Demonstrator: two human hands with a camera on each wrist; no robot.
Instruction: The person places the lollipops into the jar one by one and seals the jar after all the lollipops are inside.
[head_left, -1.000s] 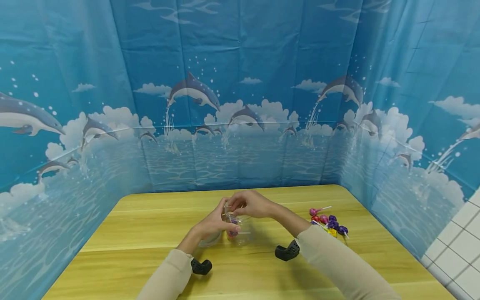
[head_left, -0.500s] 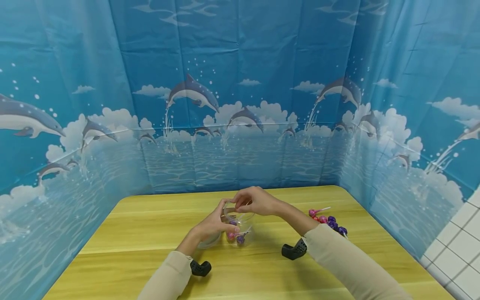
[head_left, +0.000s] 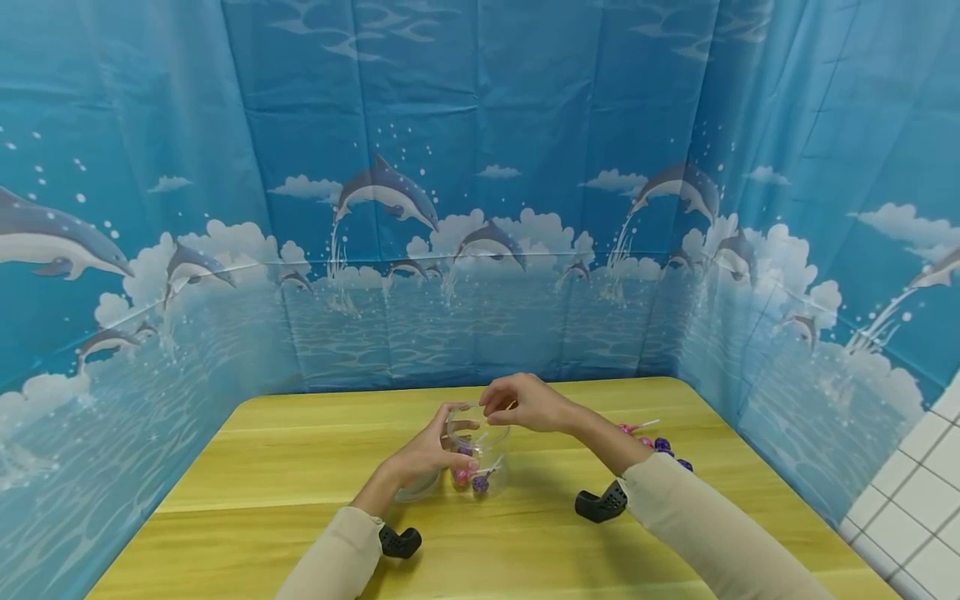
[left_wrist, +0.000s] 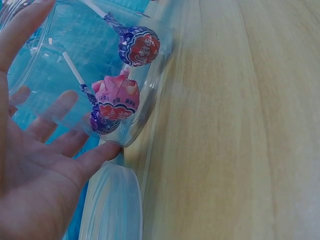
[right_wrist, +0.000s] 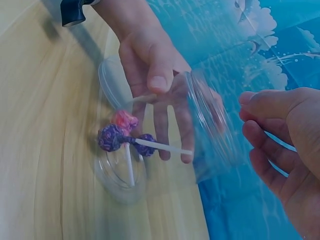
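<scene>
My left hand [head_left: 420, 456] holds a clear plastic jar [head_left: 491, 458] from its left side, thumb in front and fingers behind. Inside the jar, near its bottom, lie a pink lollipop [right_wrist: 125, 120] and two purple lollipops, one [right_wrist: 111, 137] at the front and another [right_wrist: 145, 144] behind it. Their white sticks lean at different angles. Just above the right side of the jar's mouth is my right hand [head_left: 531, 404], with loosely bent fingers and nothing between them in the right wrist view. A clear round lid [left_wrist: 112, 202] sits on the table beside the jar, near my left hand.
Several wrapped lollipops [head_left: 663, 446] lie at the table's right, partly hidden by my right forearm. The yellow wooden table [head_left: 300, 467] meets a blue dolphin-print curtain [head_left: 480, 325] at its back and sides. A black wrist mount [head_left: 602, 502] sits under the right sleeve.
My right hand has let go of a purple lollipop, which now lies in the jar, and has drawn back slightly to the right from the mouth. My left hand keeps its hold.
</scene>
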